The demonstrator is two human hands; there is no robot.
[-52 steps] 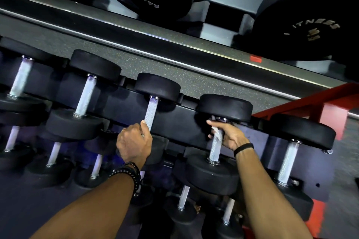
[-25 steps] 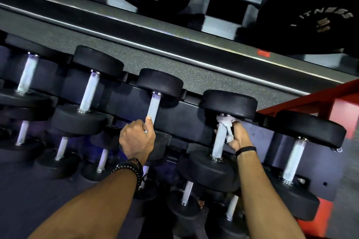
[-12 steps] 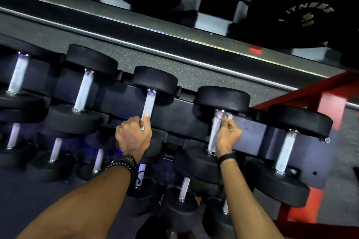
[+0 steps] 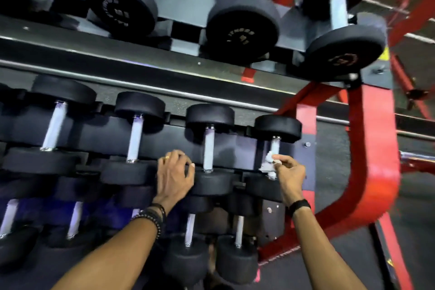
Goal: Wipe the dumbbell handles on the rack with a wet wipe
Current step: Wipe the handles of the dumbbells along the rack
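Your right hand (image 4: 288, 175) is pinching a crumpled white wet wipe (image 4: 268, 163) between thumb and fingers, pressing it against the lower part of the handle (image 4: 274, 148) of the rightmost dumbbell on the middle tier; the wipe and your fingers are covering that handle's lower end. Your left hand (image 4: 175, 175) is hanging loosely curled and holding nothing, its fingertips just beside the handle (image 4: 208, 149) of the neighbouring dumbbell; whether they are touching the near weight head is hard to tell. A black band (image 4: 299, 206) is circling your right wrist and a stack of beaded bracelets (image 4: 153, 215) your left.

On the middle tier of the rack (image 4: 240, 146) you are seeing four full handles, with more dumbbells cut off at the left edge. The lower tier is showing four pale handles in deep shadow, plus a sliver of another behind your left wrist. Three large dumbbells are sitting on the top tier, their far heads cropped by the frame, the lettering on their faces too blurred to read. The red frame (image 4: 376, 148) is curving down the right side, smeared by motion.
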